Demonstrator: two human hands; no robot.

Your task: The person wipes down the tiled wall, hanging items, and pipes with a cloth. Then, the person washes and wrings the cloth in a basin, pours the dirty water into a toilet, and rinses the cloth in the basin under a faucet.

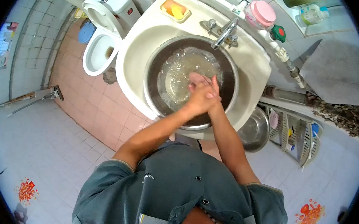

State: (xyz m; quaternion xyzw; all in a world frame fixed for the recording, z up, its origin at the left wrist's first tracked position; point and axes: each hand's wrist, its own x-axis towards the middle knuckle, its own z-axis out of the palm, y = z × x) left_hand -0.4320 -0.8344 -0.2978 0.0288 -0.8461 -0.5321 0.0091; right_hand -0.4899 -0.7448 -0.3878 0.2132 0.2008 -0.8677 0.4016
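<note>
A round metal basin sits in the cream sink, with cloudy, rippling water inside. Over the basin's lower right part, my two hands are pressed together. My left hand comes from the left and wraps round my right hand, whose thumb points up. Part of a hand reaches toward the water and looks blurred. Fingers of my right hand are partly hidden, and whether anything lies between the palms does not show. Above the basin, the curved faucet shows no visible stream.
A soap dish with orange and yellow pieces rests on the sink's back edge. A pink jar stands behind the faucet. The toilet is to the left. Below right are another metal bowl and a plastic rack.
</note>
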